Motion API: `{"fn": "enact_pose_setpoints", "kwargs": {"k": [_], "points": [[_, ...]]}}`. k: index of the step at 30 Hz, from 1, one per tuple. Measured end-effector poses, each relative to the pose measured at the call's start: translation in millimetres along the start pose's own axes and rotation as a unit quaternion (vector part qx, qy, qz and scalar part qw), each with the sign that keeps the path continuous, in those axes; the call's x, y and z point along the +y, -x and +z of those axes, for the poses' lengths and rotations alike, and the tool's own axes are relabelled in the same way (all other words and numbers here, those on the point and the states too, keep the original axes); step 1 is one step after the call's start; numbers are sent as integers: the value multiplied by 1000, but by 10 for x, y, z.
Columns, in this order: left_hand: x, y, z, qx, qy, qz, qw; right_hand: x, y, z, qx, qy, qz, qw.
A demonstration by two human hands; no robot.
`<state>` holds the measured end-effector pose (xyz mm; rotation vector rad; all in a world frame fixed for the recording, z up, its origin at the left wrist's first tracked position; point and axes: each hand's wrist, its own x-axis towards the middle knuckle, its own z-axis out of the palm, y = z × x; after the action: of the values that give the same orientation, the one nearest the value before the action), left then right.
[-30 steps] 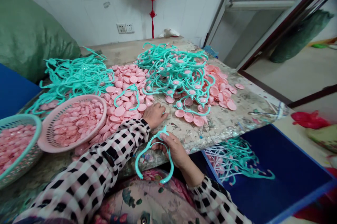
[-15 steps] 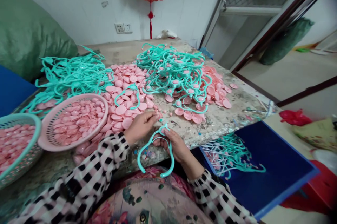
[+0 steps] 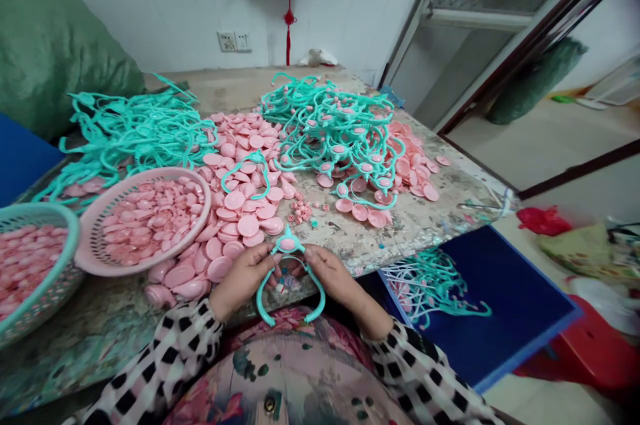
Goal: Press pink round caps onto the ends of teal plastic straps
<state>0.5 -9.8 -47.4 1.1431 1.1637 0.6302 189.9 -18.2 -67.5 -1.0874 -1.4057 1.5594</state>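
Observation:
Both of my hands grip one teal plastic hoop piece [image 3: 290, 278] at the table's near edge. My left hand [image 3: 243, 278] pinches its left side near the top, and my right hand [image 3: 334, 276] pinches the right side. A pink disc [image 3: 287, 244] sits at the hoop's top between my fingertips. The hoop's two open ends hang down over my lap. Loose pink discs [image 3: 240, 212] lie on the table just beyond my hands, with a few tiny pink pieces [image 3: 301, 210] beside them.
A pink basket [image 3: 100, 258] and a teal basket [image 3: 50, 292] of pink discs stand at the left. Teal hoop piles [image 3: 135, 132] [image 3: 330, 125] lie further back. A blue bin [image 3: 500, 305] with finished hoops sits low at the right. A green sack [image 3: 55, 58] leans at the back left.
My left hand came back from the disc pile to the hoop. A pink disc now sits at the hoop's top, and both hands hold it closer to my body.

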Motion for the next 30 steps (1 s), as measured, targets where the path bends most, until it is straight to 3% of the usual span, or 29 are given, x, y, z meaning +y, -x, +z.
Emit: {"fn": "enact_pose_setpoints", "kwargs": {"k": [3,9,13,18,25,30], "points": [[-50,39,-5,17,63,-22,998,38,-4,-84,66,18,27,997],[-98,24,16,17,75,-24,997,101,-168,-298,178,132,26,975],[-96,-1,25,25,73,-19,997,98,-346,-325,217,248,8,944],[-118,-18,16,34,74,-15,997,73,-458,-213,221,337,-9,915],[-134,2,8,35,77,-5,996,89,-325,-252,223,365,-38,903],[-126,10,-4,27,77,0,997,81,-44,-657,325,341,-45,881]]}}
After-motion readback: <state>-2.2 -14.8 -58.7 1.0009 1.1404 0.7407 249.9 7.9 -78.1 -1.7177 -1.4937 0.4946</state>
